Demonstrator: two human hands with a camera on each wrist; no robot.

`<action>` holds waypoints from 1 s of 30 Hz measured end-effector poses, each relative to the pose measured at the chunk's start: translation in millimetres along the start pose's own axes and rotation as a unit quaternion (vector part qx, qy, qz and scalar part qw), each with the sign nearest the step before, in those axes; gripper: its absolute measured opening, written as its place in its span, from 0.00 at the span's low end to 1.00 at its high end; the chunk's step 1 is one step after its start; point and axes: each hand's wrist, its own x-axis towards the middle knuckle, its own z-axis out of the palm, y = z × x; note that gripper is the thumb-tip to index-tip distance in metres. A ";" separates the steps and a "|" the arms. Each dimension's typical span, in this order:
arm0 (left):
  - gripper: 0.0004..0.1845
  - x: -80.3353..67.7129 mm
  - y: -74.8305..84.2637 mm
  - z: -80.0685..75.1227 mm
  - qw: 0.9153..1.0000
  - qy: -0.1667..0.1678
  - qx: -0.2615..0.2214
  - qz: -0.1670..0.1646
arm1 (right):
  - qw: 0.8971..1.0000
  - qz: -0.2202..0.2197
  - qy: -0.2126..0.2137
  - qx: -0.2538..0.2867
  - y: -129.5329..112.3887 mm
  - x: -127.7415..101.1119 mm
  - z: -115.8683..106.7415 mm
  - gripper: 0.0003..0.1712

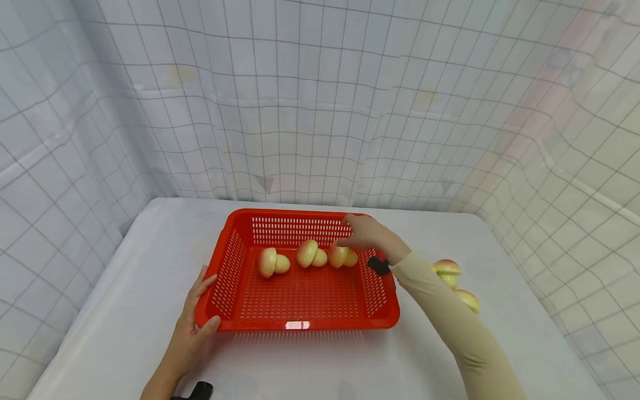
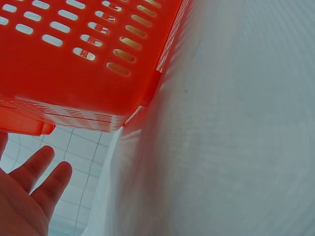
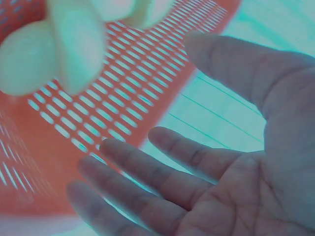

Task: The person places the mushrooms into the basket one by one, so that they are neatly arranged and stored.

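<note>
A red plastic basket (image 1: pixel 300 324) with slotted walls stands on the white table. Three mushroom-shaped pieces with reddish-yellow caps lie in its far half: a left one (image 1: pixel 267 262), a middle one (image 1: pixel 307 254) and a right one (image 1: pixel 338 255). My left hand (image 1: pixel 192 314) rests at the basket's front left corner, thumb and a finger on the rim; its other fingers extend outside the wall. Over the basket's far right corner hovers my right hand (image 1: pixel 367 232), fingers spread and thumb apart, nothing in its palm in the right wrist view. It partly covers the right mushroom piece.
Outside the basket, right of it, more mushroom-shaped pieces (image 1: pixel 467 300) lie on the table (image 1: pixel 430 355), partly hidden behind my right sleeve (image 1: pixel 450 316). White gridded curtains (image 1: pixel 310 111) enclose the table at the back and both sides.
</note>
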 end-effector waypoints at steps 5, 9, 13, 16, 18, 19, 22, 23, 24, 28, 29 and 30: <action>0.38 -0.2 -0.8 0.2 1.000 0.000 -0.001 0.004 | 0.997 -0.027 0.072 0.026 3.6 -21.8 -17.2 0.32; 0.38 0.0 -2.1 0.1 1.000 0.000 0.000 0.011 | 0.988 -0.028 0.144 0.049 12.0 -43.1 -27.1 0.29; 0.38 -0.2 -2.3 0.2 1.000 -0.001 0.000 0.009 | 0.974 -0.024 0.214 0.063 24.2 -65.5 -32.2 0.27; 0.38 -0.8 -1.0 0.3 1.000 -0.001 -0.001 0.006 | 0.960 -0.024 0.272 0.062 36.7 -81.3 -32.1 0.25; 0.38 -0.9 0.0 0.4 1.000 0.000 -0.004 0.005 | 0.948 -0.025 0.311 0.070 46.1 -92.1 -31.1 0.24; 0.38 -1.1 0.4 0.7 1.000 0.000 -0.004 0.004 | 0.941 -0.024 0.329 0.076 51.4 -97.5 -30.1 0.23; 0.38 -0.9 0.7 1.3 1.000 0.000 -0.007 0.005 | 0.922 -0.016 0.376 0.090 66.8 -114.4 -26.6 0.21; 0.38 -1.0 0.7 1.4 1.000 0.000 -0.007 0.005 | 0.916 -0.012 0.389 0.096 71.8 -119.9 -25.2 0.21; 0.38 -0.8 0.5 1.5 1.000 -0.001 -0.006 0.005 | 0.910 -0.008 0.402 0.099 76.7 -125.4 -23.6 0.20; 0.38 -0.9 -0.4 1.3 1.000 -0.001 -0.002 0.006 | 0.890 0.019 0.441 0.116 93.8 -145.0 -17.4 0.18; 0.38 -0.8 -0.8 1.2 1.000 -0.001 0.000 0.005 | 0.885 0.027 0.450 0.120 98.0 -148.8 -15.8 0.18; 0.38 -0.8 -1.2 1.1 1.000 0.000 0.002 0.004 | 0.880 0.036 0.458 0.122 101.8 -152.6 -14.2 0.18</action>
